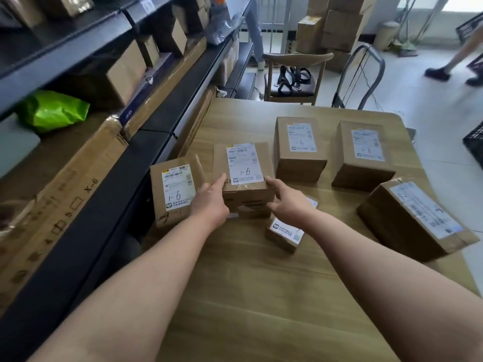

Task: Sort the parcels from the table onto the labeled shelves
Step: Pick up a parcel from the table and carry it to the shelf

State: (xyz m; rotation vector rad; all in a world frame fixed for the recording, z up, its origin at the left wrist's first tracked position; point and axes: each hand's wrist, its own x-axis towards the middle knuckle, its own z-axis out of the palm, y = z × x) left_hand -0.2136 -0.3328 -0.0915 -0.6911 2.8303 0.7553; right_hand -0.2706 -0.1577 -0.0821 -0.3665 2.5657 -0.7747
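So, head view: one camera looking down along both bare forearms.
Left hand [210, 202]: grips the near left corner of the brown cardboard parcel with a white label handwritten "1-6" [243, 178]; thumb lies along the top edge, fingers hidden behind the box.
Right hand [290, 202]: holds the near right corner of the same parcel, thumb on the top edge, fingers curled against the near face.
Gripped parcel: between the two hands, label up, over the light wooden table [261, 296]; whether it is lifted or rests on a box edge seen just under it cannot be told.
Left of the grip: a smaller brown box with a "1-6" label [177, 189], just beside the left hand.
Beyond the grip, to the right: two upright brown boxes with white labels [300, 150] [363, 155], apart from each other.
Under the right wrist: a small flat brown box with a white sticker [283, 235].
Far right of the grip: a larger brown carton lying askew [415, 218].
Left of everything: dark metal shelving [109, 194] holding cartons and a bright green plastic bag [52, 111].
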